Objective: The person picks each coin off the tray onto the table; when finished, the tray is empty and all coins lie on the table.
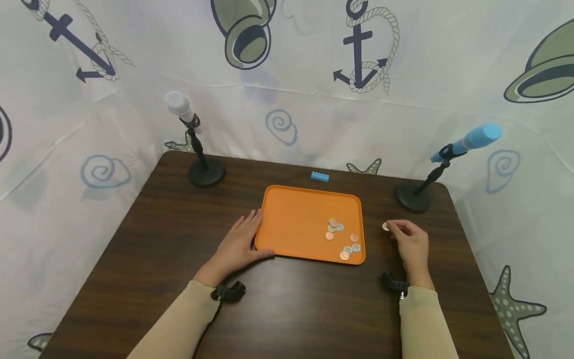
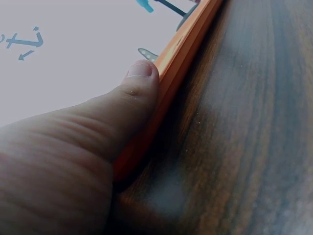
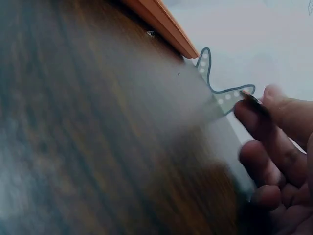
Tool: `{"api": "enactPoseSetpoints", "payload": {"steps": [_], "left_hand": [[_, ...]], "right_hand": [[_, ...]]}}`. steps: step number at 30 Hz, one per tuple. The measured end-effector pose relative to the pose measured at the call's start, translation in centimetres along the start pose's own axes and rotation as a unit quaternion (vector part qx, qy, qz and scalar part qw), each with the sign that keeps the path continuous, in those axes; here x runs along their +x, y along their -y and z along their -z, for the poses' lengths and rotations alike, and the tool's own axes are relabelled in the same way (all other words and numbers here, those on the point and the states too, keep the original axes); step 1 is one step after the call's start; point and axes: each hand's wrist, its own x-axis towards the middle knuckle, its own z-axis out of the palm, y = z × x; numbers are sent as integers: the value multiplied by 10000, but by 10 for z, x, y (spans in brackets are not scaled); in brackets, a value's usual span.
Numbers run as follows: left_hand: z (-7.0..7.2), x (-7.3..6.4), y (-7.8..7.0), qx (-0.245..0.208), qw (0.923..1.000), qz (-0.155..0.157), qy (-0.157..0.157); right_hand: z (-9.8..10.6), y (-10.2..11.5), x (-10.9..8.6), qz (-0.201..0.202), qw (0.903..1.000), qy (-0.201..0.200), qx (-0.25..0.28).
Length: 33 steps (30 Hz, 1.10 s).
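Bench (image 1: pixel 314 309): dark brown top with streaky wood grain, dull glare toward the near side; near edge cut off by the frame. Tray (image 1: pixel 291 219): smooth orange, rectangular, rounded corners, low raised rim; lies mid-bench, toward the far edge. Coins (image 1: pixel 329 236) in it: round, flat, some coppery, some silvery, in two loose clusters toward its right end, a few overlapping. Faces too small to read.

Left hand (image 1: pixel 239 247): grip apart, fingers straight at the tray's left end, thumb on its near rim. Fingers out of sight in the left wrist view; only the thumb side shows.

Right hand (image 1: pixel 410 247): grip together, thumb and fingertips clamped on a single coin (image 1: pixel 385 226), between the tray and the bench's right edge. Coin partly covered by the fingers; in the right wrist view it is a dark, near edge-on sliver.

Brick (image 1: pixel 320 176): blue, studded, near the far edge. White mic (image 1: pixel 179 104), far left corner; blue mic (image 1: pixel 477 137), far right corner; both on black round-based stands. Cloth behind: creased, printed with anchors, ropes, shells, starfish.
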Motion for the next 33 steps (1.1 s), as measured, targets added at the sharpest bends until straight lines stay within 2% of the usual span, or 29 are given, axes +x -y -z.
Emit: {"api": "enactPoseSetpoints", "payload": {"steps": [5, 8, 12, 18, 25, 29, 33], "left_hand": [[-1, 0, -1, -49, 10000, 21, -51], [-2, -2, -1, -41, 10000, 33, -55], [-4, -4, 0, 17, 10000, 63, 26], [-2, -1, -2, 15, 10000, 33, -41], [-1, -3, -2, -54, 9999, 84, -30], [-2, -2, -2, -22, 10000, 42, -18], [-1, 0, 0, 31, 10000, 4, -14]], "right_hand": [[1, 5, -3, -93, 9953, 416, -873], [1, 4, -5, -62, 9883, 502, -1438], [1, 1, -7, -31, 9827, 526, -1773], [1, 3, -4, 53, 9822, 560, -1790], [0, 5, -4, -28, 9827, 791, -1674], [2, 6, -5, 180, 9836, 1098, -1416], [4, 3, -5, 516, 9792, 1561, -1190]]}}
